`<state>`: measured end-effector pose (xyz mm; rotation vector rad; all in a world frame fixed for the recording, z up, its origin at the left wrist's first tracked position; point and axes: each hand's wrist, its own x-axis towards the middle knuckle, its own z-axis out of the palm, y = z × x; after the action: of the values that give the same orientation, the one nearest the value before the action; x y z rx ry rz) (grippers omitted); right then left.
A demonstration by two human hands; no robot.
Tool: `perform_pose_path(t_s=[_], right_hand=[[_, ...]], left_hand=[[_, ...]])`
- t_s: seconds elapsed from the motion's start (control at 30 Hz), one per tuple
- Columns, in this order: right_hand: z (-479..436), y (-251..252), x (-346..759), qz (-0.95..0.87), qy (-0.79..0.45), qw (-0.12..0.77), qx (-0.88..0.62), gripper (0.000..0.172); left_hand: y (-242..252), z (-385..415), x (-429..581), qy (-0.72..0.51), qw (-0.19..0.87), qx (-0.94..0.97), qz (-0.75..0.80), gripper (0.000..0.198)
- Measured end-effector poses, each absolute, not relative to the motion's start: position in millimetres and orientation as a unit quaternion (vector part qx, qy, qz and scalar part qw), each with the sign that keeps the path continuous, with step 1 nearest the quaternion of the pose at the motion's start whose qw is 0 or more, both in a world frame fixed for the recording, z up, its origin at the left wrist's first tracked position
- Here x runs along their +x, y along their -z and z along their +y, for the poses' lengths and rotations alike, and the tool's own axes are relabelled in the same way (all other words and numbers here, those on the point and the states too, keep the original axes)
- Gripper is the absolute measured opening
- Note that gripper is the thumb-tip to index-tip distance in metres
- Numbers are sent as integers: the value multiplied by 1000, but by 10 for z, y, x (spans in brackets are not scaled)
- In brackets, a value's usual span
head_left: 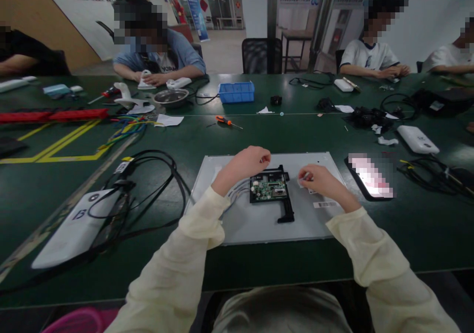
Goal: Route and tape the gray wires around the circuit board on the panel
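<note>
A flat light-grey panel (244,229) lies on the green table in front of me. On its middle sits a green circuit board (268,189) in a black plastic frame (287,209), with several thin wires (240,189) running off its left side. My left hand (249,164) is just above the board's upper left corner, fingers curled together; whatever they hold, if anything, is hidden. To the right of the board, my right hand (320,181) pinches a small whitish piece (304,178) close over the panel, too small to name.
A phone (370,177) lies right of the panel. Black cables (174,175) and a white device (74,229) are at the left. Farther back are an orange screwdriver (227,121), a blue basket (236,93) and a metal bowl (171,97). Several people sit across the table.
</note>
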<state>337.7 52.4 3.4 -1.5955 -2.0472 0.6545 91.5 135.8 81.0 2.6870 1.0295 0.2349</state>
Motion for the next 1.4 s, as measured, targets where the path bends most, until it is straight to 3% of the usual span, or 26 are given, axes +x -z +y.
perform_pose_path(t_s=[0.13,0.3,0.43,0.6,1.1,1.4], right_hand=[[514,-86,3385,-720,-262,253,-591,9],[495,-120,3359,-642,-387,315,-582,29],[465,-138,3269,-582,-509,311,-553,16],[443,-144,3173,-550,-556,290,-551,7],[462,-48,3121,-535,-552,305,-563,6],[482,41,3144,-673,-393,296,-553,8]], left_hand=[[-665,1006,1016,-112,81,934,328,25],[-388,665,988,-156,36,934,319,31],[-221,618,903,-202,73,922,321,31],[-139,592,880,-220,90,925,298,31],[-233,495,919,-132,6,963,235,34],[-186,516,920,-123,-1,966,226,30]])
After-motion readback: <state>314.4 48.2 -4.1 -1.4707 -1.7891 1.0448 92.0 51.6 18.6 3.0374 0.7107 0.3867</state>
